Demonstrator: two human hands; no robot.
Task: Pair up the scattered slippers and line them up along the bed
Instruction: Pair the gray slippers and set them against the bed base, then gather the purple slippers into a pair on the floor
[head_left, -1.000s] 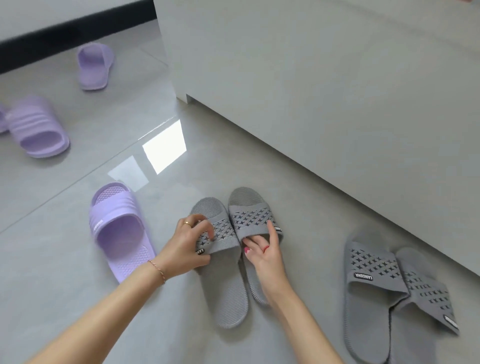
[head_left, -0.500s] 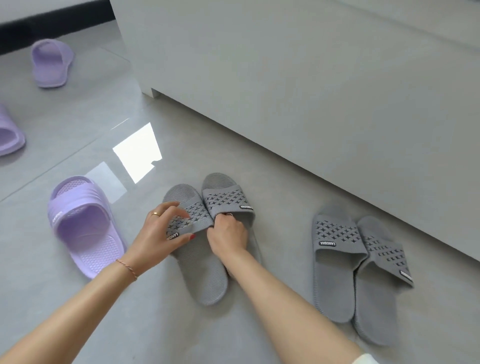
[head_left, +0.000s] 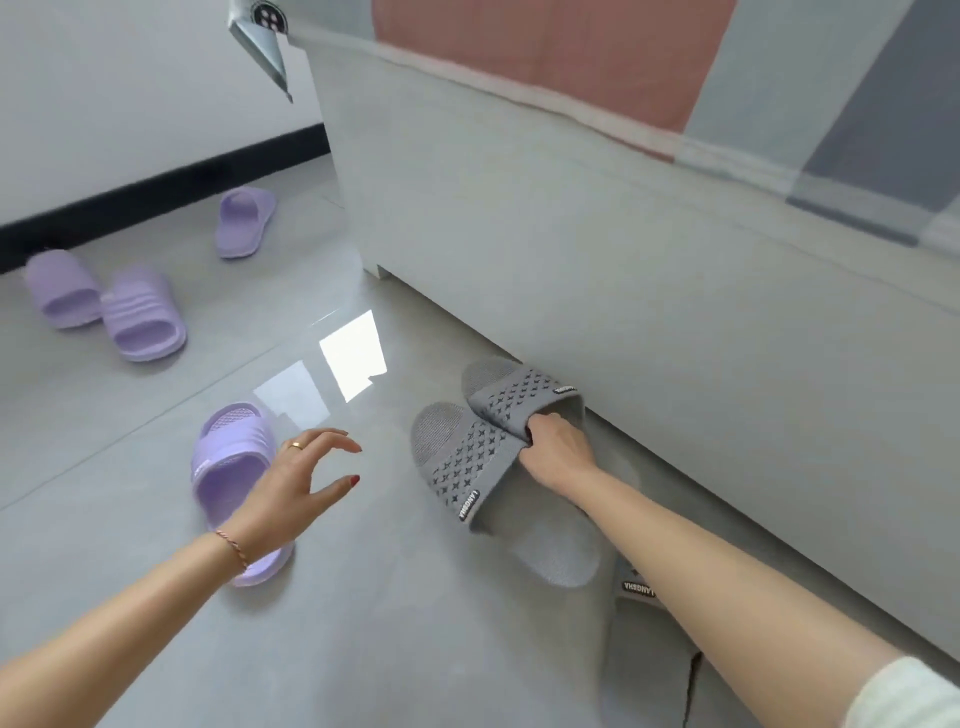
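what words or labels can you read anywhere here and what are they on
"LANGSHA": tag on the strap of the near grey slipper, read sideways.
"LANGSHA": tag on the grey slipper by the right forearm, upside down.
Tag on the far grey slipper held by the right hand: too blurred.
Mark on the purple slipper: too small.

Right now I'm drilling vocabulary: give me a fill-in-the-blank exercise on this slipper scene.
1. The right hand grips two ____ slippers by their straps.
2. The left hand is ____, fingers spread.
3. The slipper nearest the left hand is ____.
4. The number of purple slippers in view is ____.

Missing words: grey; open; purple; four
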